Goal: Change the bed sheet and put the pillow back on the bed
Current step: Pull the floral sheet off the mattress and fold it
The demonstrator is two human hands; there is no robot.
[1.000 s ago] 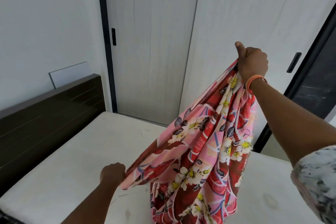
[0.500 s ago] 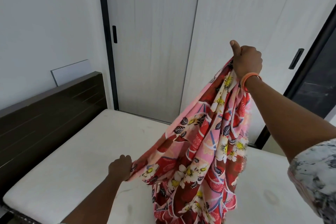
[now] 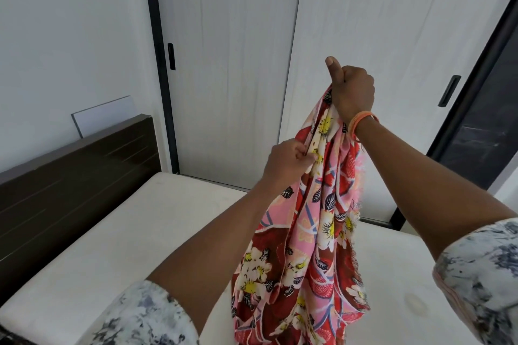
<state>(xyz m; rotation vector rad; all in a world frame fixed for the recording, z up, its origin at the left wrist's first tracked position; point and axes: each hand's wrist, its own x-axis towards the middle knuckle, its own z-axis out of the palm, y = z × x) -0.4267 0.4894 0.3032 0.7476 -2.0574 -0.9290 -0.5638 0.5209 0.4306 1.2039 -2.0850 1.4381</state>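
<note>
Your left hand (image 3: 286,161) has come up from low over the mattress (image 3: 117,246) & now pinches the floral bed sheet (image 3: 311,235) just below your right hand (image 3: 351,89). A sec ago the cloth was stretched btwn the two hands; now it hangs bunched in one vertical bundle. Right hand is fisted round the sheet's top, thumb up, orange band on the wrist. Left fingers are curled onto a fold at the bundle's left side.

Reads like you're hunting for an edge or corner to open the sheet, so spreading isn't started. The sheet's lower end drapes down to the mattress near the frame bottom; contact can't be confirmed. No pillow in view.

Surface & room: mattress is bare, off-white, w/ faint marks near the right. Dark wood headboard (image 3: 70,171) at left, white wall above it, a pale panel behind its top. Pale sliding wardrobe doors (image 3: 229,64) w/ black handles behind; dark frame at far right.
</note>
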